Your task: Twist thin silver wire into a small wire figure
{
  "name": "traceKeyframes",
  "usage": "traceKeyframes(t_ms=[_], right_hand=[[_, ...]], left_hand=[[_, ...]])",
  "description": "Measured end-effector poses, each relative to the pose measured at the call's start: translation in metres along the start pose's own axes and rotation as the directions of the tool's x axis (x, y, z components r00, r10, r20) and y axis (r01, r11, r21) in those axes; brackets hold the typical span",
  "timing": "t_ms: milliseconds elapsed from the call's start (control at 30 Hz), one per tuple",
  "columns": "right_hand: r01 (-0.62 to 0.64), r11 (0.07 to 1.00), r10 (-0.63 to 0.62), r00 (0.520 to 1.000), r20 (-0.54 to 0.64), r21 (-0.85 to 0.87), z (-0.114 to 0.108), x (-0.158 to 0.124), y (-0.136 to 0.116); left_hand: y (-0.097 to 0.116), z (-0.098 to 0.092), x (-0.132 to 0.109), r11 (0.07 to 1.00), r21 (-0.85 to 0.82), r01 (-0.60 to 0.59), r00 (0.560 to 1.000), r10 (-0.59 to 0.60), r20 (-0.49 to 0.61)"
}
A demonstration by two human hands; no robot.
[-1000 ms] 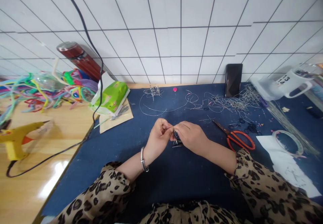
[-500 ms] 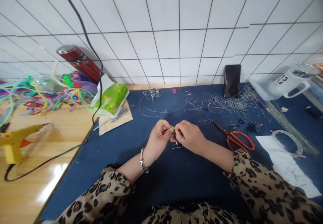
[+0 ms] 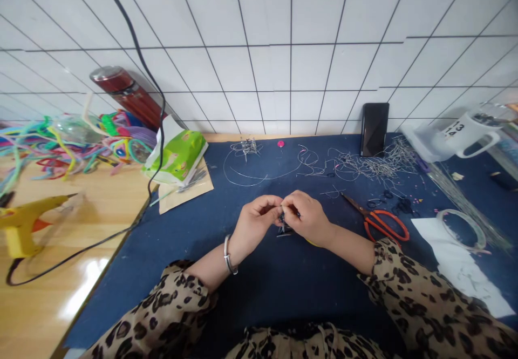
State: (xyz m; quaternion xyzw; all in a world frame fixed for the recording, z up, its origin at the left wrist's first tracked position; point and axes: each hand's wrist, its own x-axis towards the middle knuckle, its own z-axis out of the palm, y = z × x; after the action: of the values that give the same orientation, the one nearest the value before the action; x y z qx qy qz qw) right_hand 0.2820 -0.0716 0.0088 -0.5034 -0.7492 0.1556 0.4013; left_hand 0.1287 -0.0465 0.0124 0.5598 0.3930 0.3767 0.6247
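My left hand (image 3: 256,223) and my right hand (image 3: 308,217) meet over the middle of the dark blue cloth (image 3: 226,240). Both pinch a small dark beaded wire piece (image 3: 284,222) between their fingertips; most of it is hidden by the fingers. A silver bangle sits on my left wrist. Orange-handled scissors (image 3: 378,221) lie just right of my right hand.
Loose silver wires (image 3: 364,164) spread along the back of the cloth by a black phone (image 3: 374,128) leaning on the tiled wall. A white mug (image 3: 471,130), tape ring (image 3: 461,227) and white paper (image 3: 461,264) lie right. A green tissue pack (image 3: 178,156), red flask (image 3: 127,96), pipe cleaners (image 3: 60,143) and yellow glue gun (image 3: 24,224) lie left.
Both hands shifted slightly and my right fingers turned over the small piece; the pinch stays closed. Nothing else on the table moved.
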Motion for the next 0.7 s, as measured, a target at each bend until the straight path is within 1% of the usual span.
traceKeyframes(t_ms=[100,167,300,400,467,533,633,700], right_hand=[[0.029,1.000,-0.029,0.999,-0.030,-0.010,0.000,0.001,-0.001],[0.038,0.999,-0.039,0.997,-0.063,-0.007,0.000,0.001,-0.003],[0.017,0.999,-0.015,0.998,-0.057,0.041,-0.001,0.001,-0.006],[-0.065,0.988,0.070,0.997,-0.028,0.143,-0.003,0.001,-0.007],[-0.166,0.949,0.165,0.986,0.026,0.269,-0.003,0.001,-0.006],[-0.265,0.872,0.247,0.964,0.098,0.412,-0.004,0.000,-0.004],[-0.343,0.759,0.303,0.938,0.167,0.553,-0.004,0.001,-0.002],[-0.371,0.728,0.319,0.928,0.194,0.577,-0.003,0.002,-0.001]], left_hand=[[-0.004,0.003,-0.003,0.995,0.051,-0.082,0.993,0.086,-0.081],[-0.005,0.004,-0.003,0.987,0.093,-0.128,0.985,0.137,-0.101],[-0.004,0.003,-0.003,0.970,0.190,-0.152,0.981,0.171,-0.089],[-0.003,-0.002,-0.001,0.965,0.224,-0.138,0.985,0.158,-0.074],[-0.002,-0.006,0.000,0.971,0.204,-0.127,0.989,0.140,-0.048],[-0.002,-0.009,0.000,0.975,0.177,-0.137,0.990,0.142,-0.020],[-0.002,-0.013,0.002,0.975,0.123,-0.183,0.983,0.184,0.002],[-0.004,-0.014,0.003,0.975,0.065,-0.211,0.977,0.211,0.005]])
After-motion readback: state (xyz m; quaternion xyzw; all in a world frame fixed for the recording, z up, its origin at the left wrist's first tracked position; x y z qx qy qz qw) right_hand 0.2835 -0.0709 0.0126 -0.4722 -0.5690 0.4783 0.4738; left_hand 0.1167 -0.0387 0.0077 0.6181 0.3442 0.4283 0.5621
